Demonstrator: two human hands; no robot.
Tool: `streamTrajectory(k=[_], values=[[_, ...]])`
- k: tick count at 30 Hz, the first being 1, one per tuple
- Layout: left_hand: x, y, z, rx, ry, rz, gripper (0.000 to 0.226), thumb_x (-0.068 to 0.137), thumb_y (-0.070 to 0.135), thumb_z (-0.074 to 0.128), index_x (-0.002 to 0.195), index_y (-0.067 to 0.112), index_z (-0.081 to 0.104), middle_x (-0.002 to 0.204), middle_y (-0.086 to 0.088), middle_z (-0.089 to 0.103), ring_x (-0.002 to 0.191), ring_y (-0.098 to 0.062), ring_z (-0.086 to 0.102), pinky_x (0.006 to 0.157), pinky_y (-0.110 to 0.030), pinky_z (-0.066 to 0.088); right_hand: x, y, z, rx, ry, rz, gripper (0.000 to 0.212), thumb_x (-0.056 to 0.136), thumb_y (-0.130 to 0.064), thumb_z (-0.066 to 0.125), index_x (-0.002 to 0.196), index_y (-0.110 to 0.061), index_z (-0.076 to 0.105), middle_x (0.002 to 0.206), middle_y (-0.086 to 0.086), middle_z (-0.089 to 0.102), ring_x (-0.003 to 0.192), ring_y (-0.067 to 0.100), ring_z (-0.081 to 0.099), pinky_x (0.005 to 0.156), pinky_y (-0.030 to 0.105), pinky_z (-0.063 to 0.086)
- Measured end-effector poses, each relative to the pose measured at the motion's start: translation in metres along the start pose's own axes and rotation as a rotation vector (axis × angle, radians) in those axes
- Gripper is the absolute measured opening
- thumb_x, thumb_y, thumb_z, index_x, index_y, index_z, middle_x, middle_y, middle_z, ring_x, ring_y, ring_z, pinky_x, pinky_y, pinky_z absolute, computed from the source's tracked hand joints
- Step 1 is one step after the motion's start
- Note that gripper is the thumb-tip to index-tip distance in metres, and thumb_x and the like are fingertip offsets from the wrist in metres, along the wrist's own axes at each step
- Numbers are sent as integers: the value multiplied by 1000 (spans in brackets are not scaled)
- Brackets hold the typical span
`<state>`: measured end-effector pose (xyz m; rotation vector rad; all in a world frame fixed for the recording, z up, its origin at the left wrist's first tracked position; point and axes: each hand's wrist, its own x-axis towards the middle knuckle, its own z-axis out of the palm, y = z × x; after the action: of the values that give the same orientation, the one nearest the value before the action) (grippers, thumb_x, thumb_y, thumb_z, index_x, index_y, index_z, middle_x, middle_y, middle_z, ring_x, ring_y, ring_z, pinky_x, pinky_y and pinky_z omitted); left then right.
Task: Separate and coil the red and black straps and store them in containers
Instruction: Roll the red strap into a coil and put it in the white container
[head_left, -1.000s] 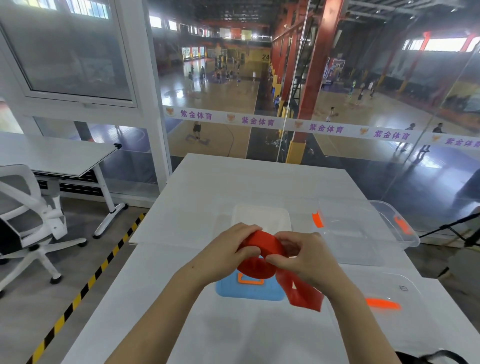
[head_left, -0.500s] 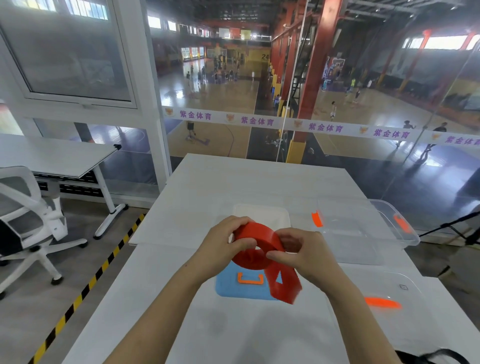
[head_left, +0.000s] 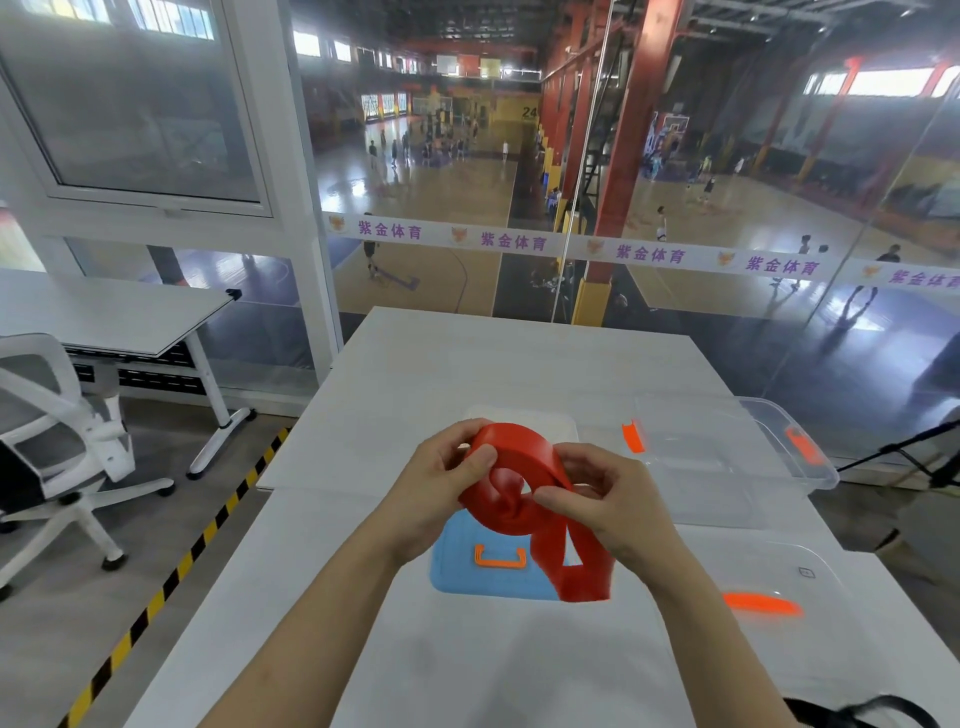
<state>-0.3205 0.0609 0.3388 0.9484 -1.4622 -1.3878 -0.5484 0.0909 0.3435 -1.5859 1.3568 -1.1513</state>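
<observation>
As we hold the red strap above the white desk, left hand fingers pinching the coil's rim, right hand fingers gripping its loose tail, blue lid beneath, clear containers to the right.

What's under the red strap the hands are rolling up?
Under the red strap, flat on the white table, lies a blue lid with an orange handle. The left hand and the strap's hanging tail cover part of it.
</observation>
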Motion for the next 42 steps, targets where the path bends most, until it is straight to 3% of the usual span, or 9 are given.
streamTrajectory(k=[3, 7, 10, 17, 20, 22, 27, 32, 42], values=[[0, -2, -4, 144, -60, -31, 32, 102, 43, 59, 133, 34, 59, 127, -1, 69, 120, -22, 67, 106, -49, 56, 0, -2, -4, -75, -24, -19, 31, 78, -19, 93, 105, -28, 80, 93, -8, 84, 86, 11, 81, 84, 28, 64], [0, -1, 3, 459, -117, -6, 46, 107, 42, 53, 151, 38, 41, 145, 15, 49, 131, -4, 50, 108, -26, 47, -2, -2, -2, -146, -71, -19, 34, 79, -21, 92, 110, -28, 80, 95, -13, 83, 89, 7, 80, 88, 29, 65], [1, -3, 12, 631, -130, 32, 31, 108, 40, 49, 139, 32, 47, 135, 12, 50, 122, -7, 53, 98, -20, 46, -3, -1, 5, -197, -83, -50, 36, 79, -28, 91, 113, -32, 79, 99, -16, 82, 94, 6, 79, 91, 31, 64], [-1, -15, 14, 295, 87, 30, 18, 110, 36, 45, 125, 35, 56, 123, 10, 63, 113, -7, 62, 93, -22, 51, -2, 6, 1, -22, -35, 9, 37, 75, -14, 95, 103, -24, 74, 97, -3, 83, 92, 15, 80, 89, 37, 64], [-3, -12, 13, 73, 177, 33, 30, 104, 52, 44, 123, 34, 59, 119, 7, 70, 110, -10, 68, 92, -29, 59, -4, 8, 0, -16, 37, -9, 22, 77, -10, 93, 86, -21, 76, 93, -6, 82, 84, 16, 79, 78, 37, 65], [-2, -9, 14, 27, 185, 26, 42, 97, 58, 42, 124, 33, 60, 118, 7, 71, 110, -11, 69, 96, -34, 60, -4, 8, 0, -4, 69, -40, 22, 80, -9, 91, 89, -24, 77, 93, -6, 82, 85, 16, 78, 76, 33, 63], [-1, -14, 19, 30, 184, 8, 35, 103, 56, 41, 125, 36, 59, 125, 5, 68, 119, -18, 66, 103, -48, 57, -3, 3, 4, 5, 76, -54, 47, 74, -21, 96, 109, -39, 71, 101, -13, 81, 97, 9, 77, 82, 27, 64], [-1, -15, 17, -18, 160, -3, 33, 105, 56, 44, 124, 35, 62, 128, -2, 67, 121, -27, 66, 104, -52, 56, -4, 2, 5, -78, 84, -37, 47, 76, -30, 95, 119, -32, 76, 102, -15, 81, 97, 4, 76, 87, 28, 64], [-3, -12, 3, 285, -57, 42, 36, 106, 49, 43, 142, 43, 48, 141, 10, 53, 130, -9, 54, 107, -33, 51, -9, 1, 3, -101, 49, -66, 44, 76, -25, 94, 117, -27, 77, 101, -15, 81, 96, 1, 76, 84, 15, 60]])
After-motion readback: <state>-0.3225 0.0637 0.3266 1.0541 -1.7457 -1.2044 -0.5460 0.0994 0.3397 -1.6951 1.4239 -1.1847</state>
